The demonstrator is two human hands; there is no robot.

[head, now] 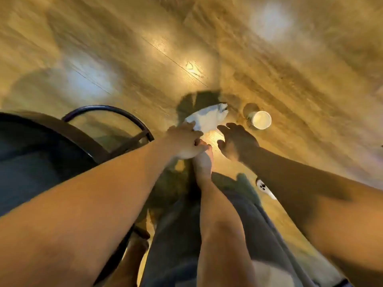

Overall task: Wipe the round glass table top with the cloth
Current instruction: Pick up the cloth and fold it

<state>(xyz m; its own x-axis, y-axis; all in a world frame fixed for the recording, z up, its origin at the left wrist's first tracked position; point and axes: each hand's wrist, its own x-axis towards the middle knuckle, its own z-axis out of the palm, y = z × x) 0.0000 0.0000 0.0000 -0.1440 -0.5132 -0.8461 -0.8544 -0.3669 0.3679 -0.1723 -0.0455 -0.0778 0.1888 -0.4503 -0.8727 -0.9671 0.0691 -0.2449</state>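
Observation:
A crumpled white cloth (209,119) hangs just above the wooden floor, casting a dark shadow behind it. My left hand (184,141) grips its near edge with curled fingers. Just right of the cloth, my right hand (236,141) has its fingers spread and holds nothing. A black-rimmed round glass surface (107,108) shows at the left, with the floor visible through it. It stands well left of both hands. The picture is blurred by motion.
A white cup (260,120) stands on the floor right of the cloth, close to my right hand. A large dark round surface (31,158) fills the left edge. My bare foot (203,162) and legs are below the hands. A small white object (265,188) lies lower right.

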